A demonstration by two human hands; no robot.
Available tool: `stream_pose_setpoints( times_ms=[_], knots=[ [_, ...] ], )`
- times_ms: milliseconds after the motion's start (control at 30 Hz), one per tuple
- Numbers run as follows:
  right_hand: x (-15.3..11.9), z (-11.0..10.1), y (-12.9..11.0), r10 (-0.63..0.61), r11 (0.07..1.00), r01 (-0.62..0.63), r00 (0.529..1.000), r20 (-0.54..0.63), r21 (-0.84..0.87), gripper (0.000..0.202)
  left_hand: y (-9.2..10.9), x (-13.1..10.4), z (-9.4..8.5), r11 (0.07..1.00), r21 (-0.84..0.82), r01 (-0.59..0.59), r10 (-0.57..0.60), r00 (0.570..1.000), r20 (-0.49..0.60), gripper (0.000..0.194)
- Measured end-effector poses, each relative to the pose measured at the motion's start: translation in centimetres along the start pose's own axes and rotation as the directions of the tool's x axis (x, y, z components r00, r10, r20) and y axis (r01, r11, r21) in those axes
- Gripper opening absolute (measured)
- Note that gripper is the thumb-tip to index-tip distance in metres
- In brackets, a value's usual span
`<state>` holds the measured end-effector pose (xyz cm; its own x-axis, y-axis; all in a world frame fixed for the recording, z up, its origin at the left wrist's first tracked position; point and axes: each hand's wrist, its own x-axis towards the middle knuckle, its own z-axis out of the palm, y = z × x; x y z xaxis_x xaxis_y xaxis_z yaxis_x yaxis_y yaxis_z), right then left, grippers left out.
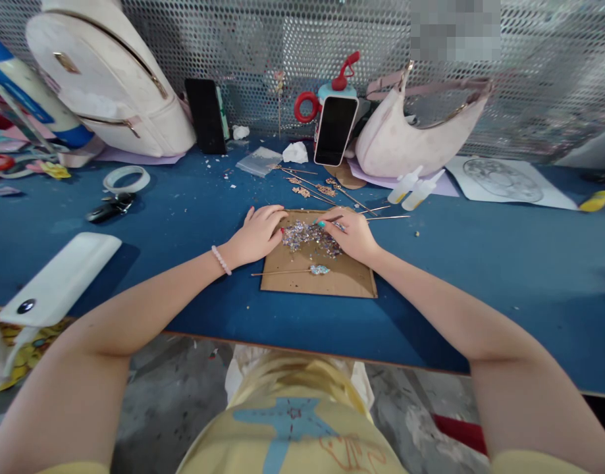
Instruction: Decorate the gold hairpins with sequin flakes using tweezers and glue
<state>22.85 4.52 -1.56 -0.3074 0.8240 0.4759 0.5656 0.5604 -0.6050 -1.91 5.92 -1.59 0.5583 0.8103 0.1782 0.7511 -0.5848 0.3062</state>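
A brown cardboard sheet (326,284) lies on the blue table in front of me, with a loose pile of small glittery pieces (298,236) on its upper half. My left hand (257,232) rests at the cardboard's left edge, fingers apart, its thumb by the pile. Over the pile's right side, my right hand (350,232) is pinched around a thin dark tool (336,218), whose tip is hidden among the pieces. Below the pile lies a thin stick with a glittery blue-white end (319,270), pointing left; neither hand touches it.
Sticks with small gold ornaments (326,189) and two glue bottles (415,191) lie beyond the cardboard. A phone (336,130) leans on a cup behind. A backpack (119,79), tape roll (127,179) and white power bank (60,280) are left; a handbag (411,141) stands back right.
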Motion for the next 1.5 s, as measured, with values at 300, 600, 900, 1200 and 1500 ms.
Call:
stream_pose_setpoints(
  times_ms=[300,600,900,1200,1500],
  knots=[
    [0.05,0.11,0.24,0.042,0.999,-0.042,0.999,-0.010,-0.012,0.018,0.08,-0.11,-0.11,1.000,-0.001,-0.002,0.002,1.000,0.001,0.038],
    [0.09,0.23,0.32,0.067,0.998,-0.067,0.998,-0.019,-0.015,0.018,0.13,-0.05,-0.18,1.000,0.008,-0.011,0.011,1.000,0.013,0.037],
    [0.09,0.06,0.01,0.082,0.996,-0.082,0.996,0.016,-0.021,0.017,0.10,-0.11,-0.18,1.000,0.016,-0.019,0.019,1.000,0.014,0.037],
    [0.04,0.15,0.21,0.095,0.995,-0.096,0.995,-0.012,-0.038,0.019,0.09,-0.09,-0.14,1.000,0.020,-0.021,0.020,1.000,0.013,0.036],
    [0.06,0.23,0.45,0.108,0.993,-0.110,0.994,-0.028,-0.051,0.018,0.14,-0.09,-0.29,1.000,0.020,-0.017,0.016,1.000,0.024,0.036]
  ],
)
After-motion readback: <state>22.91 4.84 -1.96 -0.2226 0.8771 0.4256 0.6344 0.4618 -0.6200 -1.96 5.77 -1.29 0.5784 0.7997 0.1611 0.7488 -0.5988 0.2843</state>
